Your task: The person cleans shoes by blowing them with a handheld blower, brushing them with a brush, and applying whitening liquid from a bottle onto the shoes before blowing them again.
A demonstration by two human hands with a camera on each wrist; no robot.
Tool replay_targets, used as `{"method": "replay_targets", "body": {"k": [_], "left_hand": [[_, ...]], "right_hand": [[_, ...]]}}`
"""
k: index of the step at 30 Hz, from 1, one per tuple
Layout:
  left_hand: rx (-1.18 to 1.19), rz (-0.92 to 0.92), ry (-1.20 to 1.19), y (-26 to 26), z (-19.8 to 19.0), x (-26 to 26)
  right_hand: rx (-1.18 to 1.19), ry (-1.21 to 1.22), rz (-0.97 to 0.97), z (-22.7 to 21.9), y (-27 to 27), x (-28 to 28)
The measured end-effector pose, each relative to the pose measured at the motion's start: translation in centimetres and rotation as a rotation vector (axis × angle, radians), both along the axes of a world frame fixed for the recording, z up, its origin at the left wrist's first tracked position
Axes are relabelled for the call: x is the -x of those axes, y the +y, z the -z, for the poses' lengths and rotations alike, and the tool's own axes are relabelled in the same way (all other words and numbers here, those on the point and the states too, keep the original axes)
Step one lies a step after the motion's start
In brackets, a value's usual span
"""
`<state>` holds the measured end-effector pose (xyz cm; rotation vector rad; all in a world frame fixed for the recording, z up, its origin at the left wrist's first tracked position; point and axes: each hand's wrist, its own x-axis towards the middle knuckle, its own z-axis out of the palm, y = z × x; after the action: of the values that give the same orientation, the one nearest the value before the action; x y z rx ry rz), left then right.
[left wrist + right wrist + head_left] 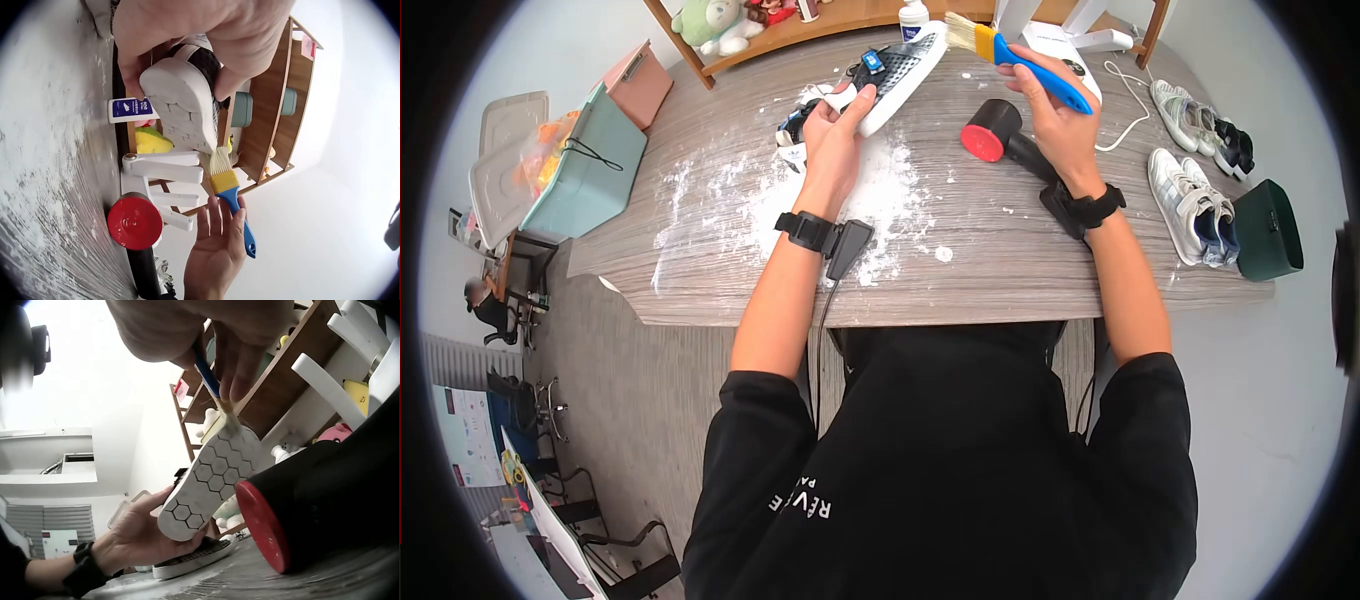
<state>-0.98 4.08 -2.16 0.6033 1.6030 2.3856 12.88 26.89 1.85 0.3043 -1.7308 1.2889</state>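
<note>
My left hand [835,140] grips a black-and-white checked shoe [910,82] by its heel end, holding it tilted above the table. In the right wrist view the white sole [219,465] shows its hexagon pattern. My right hand [1055,130] holds a paintbrush [1045,84] with a blue handle and yellow band. The pale bristles [232,428] meet the toe end of the sole. Under my left hand, a second shoe [793,156] lies on the table, partly hidden. A small blue tag [873,62] is on the held shoe's upper.
White powder [890,190] is scattered over the wooden table [960,285]. A black device with a red round end [990,135] lies below my right hand. Sneakers [1185,200] and a dark green bin [1268,232] stand right; a teal storage box [605,165] stands left; a white bottle [913,15] stands behind.
</note>
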Motion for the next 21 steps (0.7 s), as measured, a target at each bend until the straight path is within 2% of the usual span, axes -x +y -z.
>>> {"method": "replay_targets", "body": {"k": [1, 3, 5, 7, 9, 16, 21], "left_hand": [[0.001, 0.002, -0.005, 0.1, -0.2, -0.2], [-0.080, 0.084, -0.147, 0.2, -0.4, -1.1], [-0.055, 0.104, -0.160, 0.1, -0.4, -1.7], [-0.100, 0.264, -0.210, 0.1, -0.7, -1.5], [-0.111, 0.288, -0.209, 0.3, -0.7, -1.2], [-0.267, 0.407, -0.294, 0.1, 0.6, -0.2], [-0.294, 0.380, -0.261, 0.0, 0.4, 0.0]], "right_hand": [[-0.060, -0.012, 0.022, 0.2, -0.1, -0.1], [0.003, -0.019, -0.006, 0.9, -0.3, -0.2], [-0.183, 0.007, 0.066, 0.9, 0.0, 0.0], [-0.188, 0.037, 0.063, 0.5, -0.5, -0.2], [-0.329, 0.037, 0.128, 0.2, -0.7, -0.3], [-0.364, -0.008, 0.089, 1.0, -1.3, -0.3], [-0.398, -0.008, 0.061, 0.3, -2.1, -1.0]]}}
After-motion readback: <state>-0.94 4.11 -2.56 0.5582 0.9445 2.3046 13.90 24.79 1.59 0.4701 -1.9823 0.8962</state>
